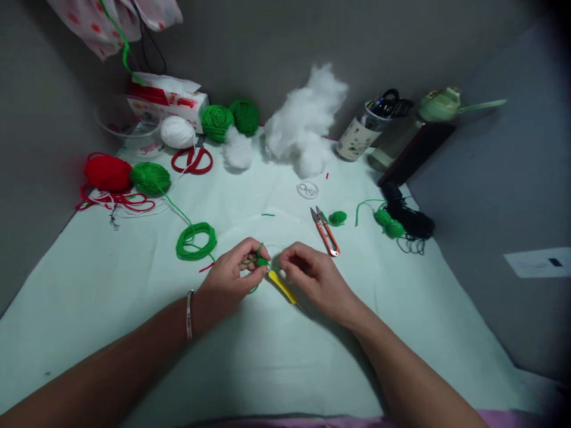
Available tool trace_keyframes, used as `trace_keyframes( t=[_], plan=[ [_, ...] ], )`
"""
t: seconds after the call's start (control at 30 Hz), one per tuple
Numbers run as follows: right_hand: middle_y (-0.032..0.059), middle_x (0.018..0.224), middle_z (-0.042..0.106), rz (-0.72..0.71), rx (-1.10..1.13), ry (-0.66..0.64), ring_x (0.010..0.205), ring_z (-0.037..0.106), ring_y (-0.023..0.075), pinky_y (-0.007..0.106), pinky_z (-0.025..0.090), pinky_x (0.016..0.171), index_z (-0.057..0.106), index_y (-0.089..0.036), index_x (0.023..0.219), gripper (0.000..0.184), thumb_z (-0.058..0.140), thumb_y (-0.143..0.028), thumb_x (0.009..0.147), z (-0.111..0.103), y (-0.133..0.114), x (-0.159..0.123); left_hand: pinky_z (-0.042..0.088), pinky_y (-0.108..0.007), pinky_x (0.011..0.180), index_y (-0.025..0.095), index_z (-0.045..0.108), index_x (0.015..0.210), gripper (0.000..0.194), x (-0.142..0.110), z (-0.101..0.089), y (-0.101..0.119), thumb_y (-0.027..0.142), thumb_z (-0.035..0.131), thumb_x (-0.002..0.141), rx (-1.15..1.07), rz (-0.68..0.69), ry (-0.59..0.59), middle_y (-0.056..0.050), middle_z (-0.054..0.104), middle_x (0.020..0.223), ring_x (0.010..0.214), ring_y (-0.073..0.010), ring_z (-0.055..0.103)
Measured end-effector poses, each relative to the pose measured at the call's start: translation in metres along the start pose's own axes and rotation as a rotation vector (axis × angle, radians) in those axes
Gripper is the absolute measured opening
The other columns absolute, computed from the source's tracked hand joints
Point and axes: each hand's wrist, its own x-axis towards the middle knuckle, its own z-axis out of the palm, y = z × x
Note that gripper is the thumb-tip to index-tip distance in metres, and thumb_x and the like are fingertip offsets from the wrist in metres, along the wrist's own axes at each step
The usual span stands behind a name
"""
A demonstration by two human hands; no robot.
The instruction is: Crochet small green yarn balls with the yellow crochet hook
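My left hand pinches a small green crocheted piece between thumb and fingers, with green yarn looped about the fingers. Just to the right, my right hand is closed in a pinch, and a thin green strand runs from the piece to its fingertips. Below and between the hands lies a crochet hook with a yellow handle, its handle end close to the left fingertips. A loose coil of green yarn rests left of my left hand. Orange-handled thread snips lie beyond my right hand, beside a small green crocheted ball.
At the back left are a red yarn ball, a green yarn ball, a white yarn ball and red-handled scissors. White stuffing stands mid-back. A pen cup, a bottle and black yarn occupy the right.
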Motion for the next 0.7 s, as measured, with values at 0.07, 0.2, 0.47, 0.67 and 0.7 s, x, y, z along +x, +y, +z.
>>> trace_keyframes(
  t=[0.07,0.2,0.47,0.67,0.7],
  plan=[
    [-0.0017,0.081,0.062,0.000,-0.010,-0.019,0.069,0.052,0.0126,0.028,0.041,0.064,0.069,-0.021,0.097,0.008,0.066,-0.028,0.094,0.0004,-0.0009,0.0000,0.047,-0.029,0.077,0.021,0.059,0.094,0.014,-0.0003,-0.0004,-0.0004,0.024,0.065,0.082,-0.009,-0.005,-0.011,0.002,0.060,0.088,0.079,-0.0146,0.056],
    [0.0007,0.087,0.065,-0.069,-0.052,-0.065,0.079,0.058,0.0142,0.030,0.043,0.072,0.073,-0.021,0.091,0.013,0.061,-0.023,0.097,0.0007,-0.0011,0.0009,0.047,-0.029,0.077,0.021,0.061,0.092,0.012,-0.0002,-0.0007,-0.0001,0.023,0.066,0.082,-0.019,0.004,-0.017,0.002,0.060,0.088,0.078,-0.0140,0.056],
    [-0.0009,0.084,0.062,-0.036,-0.020,-0.037,0.071,0.053,0.0128,0.028,0.041,0.066,0.069,-0.021,0.090,0.013,0.073,-0.033,0.092,0.0047,-0.0028,-0.0009,0.047,-0.027,0.069,0.020,0.060,0.090,0.013,0.0007,-0.0003,0.0024,0.028,0.068,0.082,-0.035,-0.027,0.015,0.003,0.058,0.079,0.073,-0.0134,0.056],
    [-0.0005,0.079,0.063,-0.010,0.024,-0.016,0.072,0.054,0.0134,0.028,0.041,0.067,0.068,-0.019,0.086,0.012,0.059,-0.022,0.094,0.0035,0.0020,0.0003,0.053,-0.027,0.065,0.024,0.044,0.085,0.031,0.0000,0.0039,0.0025,0.023,0.074,0.079,-0.232,-0.048,0.093,0.005,0.065,0.085,0.064,-0.0099,0.064],
    [-0.0011,0.077,0.062,0.021,0.067,-0.026,0.070,0.052,0.0129,0.027,0.041,0.065,0.066,-0.019,0.084,0.009,0.060,-0.021,0.091,0.0025,0.0017,0.0010,0.054,-0.026,0.064,0.024,0.042,0.084,0.033,-0.0002,0.0040,0.0028,0.023,0.075,0.080,-0.235,-0.038,0.099,0.005,0.066,0.086,0.063,-0.0097,0.064]
  ],
)
